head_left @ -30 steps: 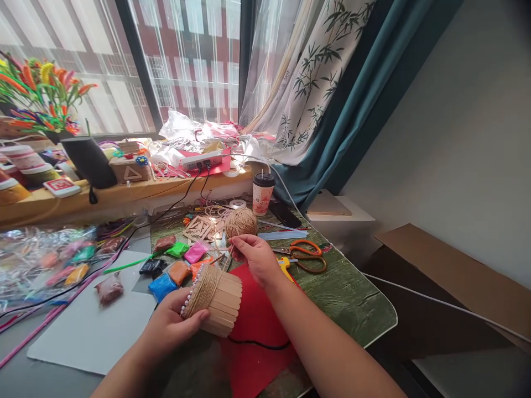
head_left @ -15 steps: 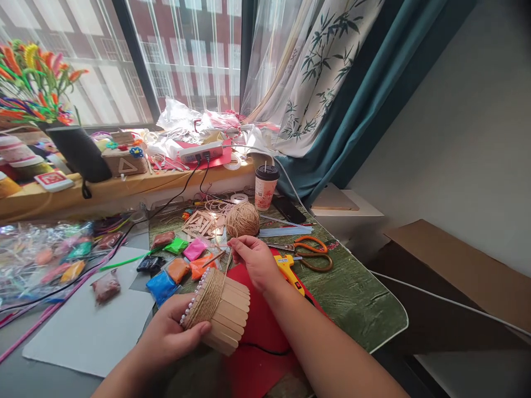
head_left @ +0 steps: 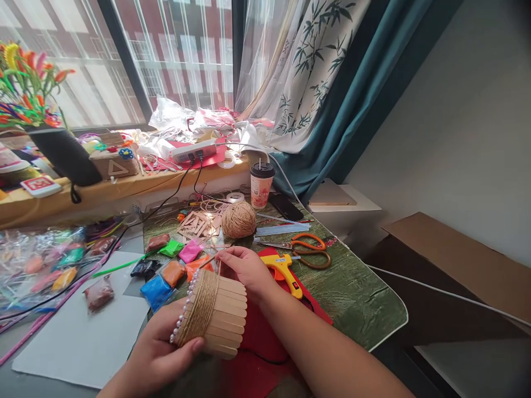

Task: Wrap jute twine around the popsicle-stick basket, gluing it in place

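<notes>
My left hand (head_left: 160, 348) grips a round holder of wooden craft sticks (head_left: 215, 314) lying on its side, wound with brown twine and edged with white beads. Just above the holder's top, my right hand (head_left: 244, 268) pinches the twine strand with its fingers closed. The strand leads back to a ball of twine (head_left: 238, 219) on the green table cover. A red felt sheet (head_left: 265, 337) lies under the holder and my right forearm.
A yellow glue gun (head_left: 286, 269) and orange scissors (head_left: 309, 250) lie right of my hand. Coloured clay packets (head_left: 166, 271), a white sheet (head_left: 83, 337) and a paper cup (head_left: 261, 185) sit around. The sill holds a power strip (head_left: 194, 150) and clutter. Cardboard box (head_left: 456, 265) at right.
My right hand has drawn down and in toward the holder, still pinching the twine. The holder has shifted slightly lower left. The glue gun now shows fully beside my hand.
</notes>
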`<state>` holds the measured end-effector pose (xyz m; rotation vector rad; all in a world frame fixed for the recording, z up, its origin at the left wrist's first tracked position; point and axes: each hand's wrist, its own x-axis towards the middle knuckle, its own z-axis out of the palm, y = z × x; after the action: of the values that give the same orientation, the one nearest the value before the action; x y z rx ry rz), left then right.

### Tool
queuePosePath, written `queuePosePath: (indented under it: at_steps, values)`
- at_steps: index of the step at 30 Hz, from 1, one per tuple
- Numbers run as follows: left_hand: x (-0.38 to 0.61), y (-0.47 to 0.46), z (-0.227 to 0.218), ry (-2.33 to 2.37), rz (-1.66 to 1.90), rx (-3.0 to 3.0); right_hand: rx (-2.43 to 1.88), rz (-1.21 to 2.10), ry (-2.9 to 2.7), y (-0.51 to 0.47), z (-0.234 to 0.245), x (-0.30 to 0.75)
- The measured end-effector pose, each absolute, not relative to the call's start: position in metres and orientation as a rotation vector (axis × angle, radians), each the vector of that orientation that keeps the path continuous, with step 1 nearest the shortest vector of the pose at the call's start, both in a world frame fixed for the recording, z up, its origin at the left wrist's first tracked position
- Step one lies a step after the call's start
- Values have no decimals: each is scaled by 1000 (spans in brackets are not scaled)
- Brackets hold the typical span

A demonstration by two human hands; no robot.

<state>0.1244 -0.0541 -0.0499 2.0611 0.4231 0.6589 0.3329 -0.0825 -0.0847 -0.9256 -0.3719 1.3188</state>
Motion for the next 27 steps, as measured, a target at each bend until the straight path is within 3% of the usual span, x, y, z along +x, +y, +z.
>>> queuePosePath:
  at_steps: [9,14,21,27]
  values:
    - [127,-54,-52,414,656,2069,-717,1508,-296,-93,-70,338]
    - [120,-54,-65,400,567,2077,-760,1380,-250,-91,-68,337]
    - [111,-51,-96,749,618,1818,-842,1201,-212,-91,-65,334]
    - [123,-56,-88,815,613,1686,-858,1184,-229,-91,-65,330]
